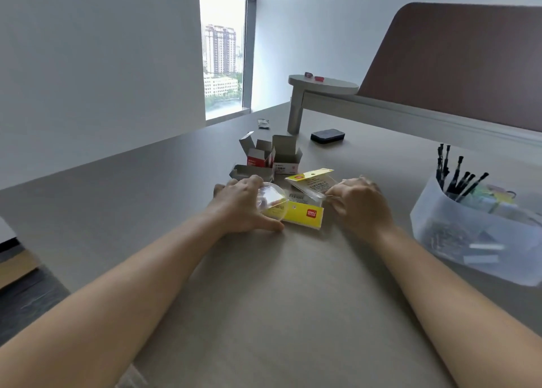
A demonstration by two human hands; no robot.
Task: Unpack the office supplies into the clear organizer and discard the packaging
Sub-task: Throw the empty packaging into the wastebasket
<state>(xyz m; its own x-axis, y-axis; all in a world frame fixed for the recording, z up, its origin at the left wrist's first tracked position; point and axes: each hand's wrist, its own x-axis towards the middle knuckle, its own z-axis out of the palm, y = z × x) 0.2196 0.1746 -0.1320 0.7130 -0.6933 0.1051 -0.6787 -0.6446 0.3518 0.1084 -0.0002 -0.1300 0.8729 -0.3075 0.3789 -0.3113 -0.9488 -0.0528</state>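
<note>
— Matt, smooth laminate on the worktop (278, 285); dull grey card on the opened boxes (271, 156) toward the far edge.

— Glossy clear plastic on the dome (271, 200), shiny yellow card (305, 213) beside it. Frosted translucent plastic on the organizer (469, 235) at the right edge.

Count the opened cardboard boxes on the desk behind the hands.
3, though others may be hidden: a red box at the left, a grey box right of it, and a flat grey box in front, by the left hand.
</note>
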